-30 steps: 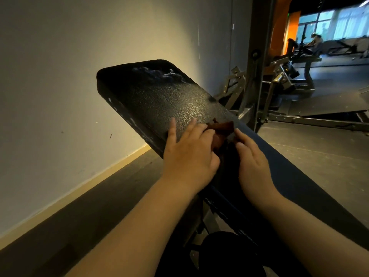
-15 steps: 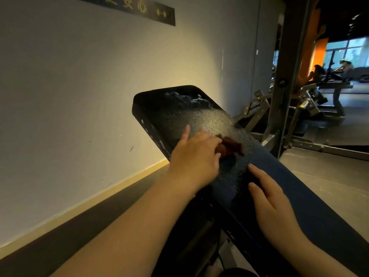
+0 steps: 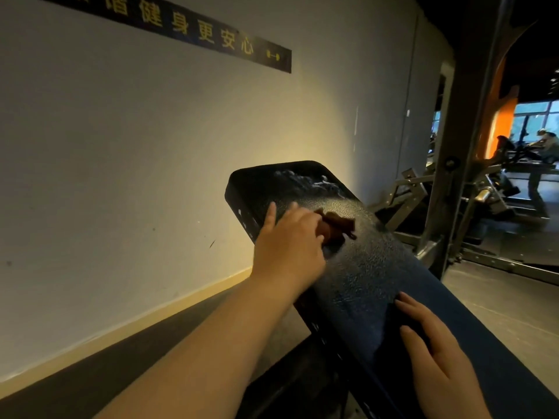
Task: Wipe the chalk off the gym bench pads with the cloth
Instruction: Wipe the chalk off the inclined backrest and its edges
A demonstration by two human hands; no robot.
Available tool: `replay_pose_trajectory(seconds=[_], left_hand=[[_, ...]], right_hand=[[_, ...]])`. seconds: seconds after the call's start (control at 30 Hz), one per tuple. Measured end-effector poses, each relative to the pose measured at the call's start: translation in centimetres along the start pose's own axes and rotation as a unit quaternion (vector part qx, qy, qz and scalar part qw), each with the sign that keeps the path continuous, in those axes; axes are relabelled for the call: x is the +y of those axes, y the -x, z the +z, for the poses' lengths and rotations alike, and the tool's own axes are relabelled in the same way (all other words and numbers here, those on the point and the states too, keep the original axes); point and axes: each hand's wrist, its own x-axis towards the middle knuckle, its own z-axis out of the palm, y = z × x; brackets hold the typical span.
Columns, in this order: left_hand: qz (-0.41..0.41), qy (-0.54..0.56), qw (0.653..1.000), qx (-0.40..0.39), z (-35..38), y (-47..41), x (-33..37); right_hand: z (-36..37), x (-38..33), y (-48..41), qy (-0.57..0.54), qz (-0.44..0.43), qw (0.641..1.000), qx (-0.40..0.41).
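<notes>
1. The cloth (image 3: 337,226) is small, dark brown and bunched up. It sits on the bench pad (image 3: 378,282), under the left hand (image 3: 289,246). Most of that hand's fingers curl round it, and one finger sticks out straight.
2. A second ago both hands were close together at the cloth. Now the left hand has pushed it up the pad, well apart from the right hand (image 3: 435,355).
3. The right hand lies flat on the pad with its fingers straight, holding nothing.
4. The pad is long, black and bumpy like leather, with round corners.
5. White chalk (image 3: 305,179) sits just past the left fingers, near the top end. I think the wipe is heading there, so that part is not clean yet.
6. Left of the left hand is a smooth pale wall (image 3: 121,176). Beyond the right hand stands a grey metal frame (image 3: 447,189).
</notes>
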Motion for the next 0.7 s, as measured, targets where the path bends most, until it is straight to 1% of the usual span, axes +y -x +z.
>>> replay_pose_trajectory(seconds=[0.07,0.13,0.2,0.27,0.33,0.43,0.5,0.57,0.63,0.67,0.7], left_hand=[[-0.049,-0.015,0.998,0.045,-0.3,-0.6,-0.6],[-0.051,-0.009,0.997,0.052,0.4,0.6,1.1],[-0.005,0.000,1.000,0.027,1.5,2.6,3.3],[0.042,-0.004,0.999,-0.022,1.9,3.8,4.3],[0.041,0.014,0.998,-0.054,1.4,3.4,3.8],[0.001,0.112,0.990,-0.083,-0.7,2.3,2.8],[-0.014,0.140,0.987,-0.074,-2.0,1.7,2.0],[-0.035,0.089,0.995,-0.037,-3.2,0.8,0.3],[-0.087,0.055,0.994,-0.020,-3.5,-0.7,-2.0],[-0.123,0.066,0.990,-0.012,-3.7,-1.6,-2.7],[-0.153,0.081,0.985,0.004,-3.8,-2.6,-3.0]], right_hand=[[0.0,0.0,-0.1,-0.001,0.008,1.000,-0.002],[0.1,-0.2,-0.2,-0.005,0.009,1.000,-0.004],[0.4,-0.8,-0.4,-0.025,0.019,1.000,-0.002],[0.8,-2.1,-1.1,-0.058,0.026,0.998,0.004],[1.5,-3.7,-2.4,-0.104,0.022,0.994,-0.013],[3.7,-6.5,-4.8,-0.142,0.025,0.986,-0.085],[5.4,-7.9,-6.6,-0.126,0.018,0.985,-0.113],[6.6,-9.1,-8.0,-0.073,-0.012,0.990,-0.117],[7.3,-9.5,-8.9,0.004,-0.098,0.987,-0.124],[7.5,-9.4,-9.3,0.027,-0.133,0.983,-0.123],[7.3,-9.3,-9.7,0.035,-0.149,0.981,-0.119]])
